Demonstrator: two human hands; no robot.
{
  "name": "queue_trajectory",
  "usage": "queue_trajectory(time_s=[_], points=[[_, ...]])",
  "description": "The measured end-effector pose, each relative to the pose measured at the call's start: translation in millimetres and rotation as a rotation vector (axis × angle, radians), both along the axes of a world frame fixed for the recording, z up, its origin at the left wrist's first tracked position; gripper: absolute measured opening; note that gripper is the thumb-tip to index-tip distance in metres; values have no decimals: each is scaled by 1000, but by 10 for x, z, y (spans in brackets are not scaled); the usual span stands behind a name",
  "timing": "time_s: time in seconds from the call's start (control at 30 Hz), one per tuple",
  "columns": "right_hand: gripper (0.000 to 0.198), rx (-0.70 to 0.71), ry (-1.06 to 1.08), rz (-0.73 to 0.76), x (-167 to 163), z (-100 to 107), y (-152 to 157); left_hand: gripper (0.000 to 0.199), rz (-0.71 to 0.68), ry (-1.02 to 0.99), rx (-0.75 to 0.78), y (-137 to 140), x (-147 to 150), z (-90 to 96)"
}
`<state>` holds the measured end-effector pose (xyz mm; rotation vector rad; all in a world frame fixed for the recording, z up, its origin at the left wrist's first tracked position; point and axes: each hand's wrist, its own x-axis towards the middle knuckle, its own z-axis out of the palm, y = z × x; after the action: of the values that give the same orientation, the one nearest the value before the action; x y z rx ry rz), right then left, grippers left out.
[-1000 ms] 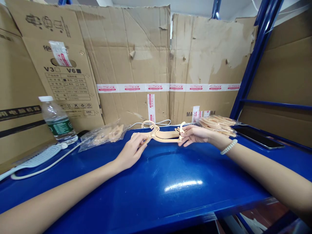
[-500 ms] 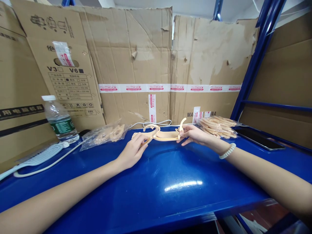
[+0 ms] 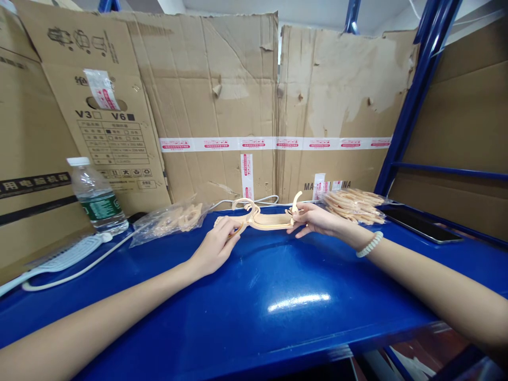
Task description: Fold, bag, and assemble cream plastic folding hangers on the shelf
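Both my hands grip peach-coloured plastic clothes hangers (image 3: 273,224) above the far part of the blue table. My left hand (image 3: 218,244) is closed round their left end, thumb beneath and fingers on top. Beside its fingers, two or more curved hooks (image 3: 249,205) stand close together in the middle. My right hand (image 3: 311,218) pinches the right end between thumb and fingers, its lower fingers loosely bent. An upright curved hook piece (image 3: 296,203) sticks up there; whether it belongs to the same hanger, I cannot tell.
On the blue table (image 3: 254,317) lie a clear bag of hangers (image 3: 174,217) to the left and a bagged pile of hangers (image 3: 353,205) to the right. A phone (image 3: 423,225), water bottle (image 3: 99,201), pale hairbrush (image 3: 71,256) and white cable (image 3: 79,272) lie around. Cardboard (image 3: 218,95) walls the back.
The curved hooks near my left hand have tilted up slightly and shifted a little left. Both hands keep their grip and almost the same place.
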<state>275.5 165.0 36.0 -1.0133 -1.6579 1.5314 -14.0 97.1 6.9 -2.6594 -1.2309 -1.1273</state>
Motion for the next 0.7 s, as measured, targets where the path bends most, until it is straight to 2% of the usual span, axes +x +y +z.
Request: queue_trajectory(time_s=[0.7], points=[[25, 68, -38, -103, -94, -117, -33, 18, -22, 23, 23, -12, -22, -25]])
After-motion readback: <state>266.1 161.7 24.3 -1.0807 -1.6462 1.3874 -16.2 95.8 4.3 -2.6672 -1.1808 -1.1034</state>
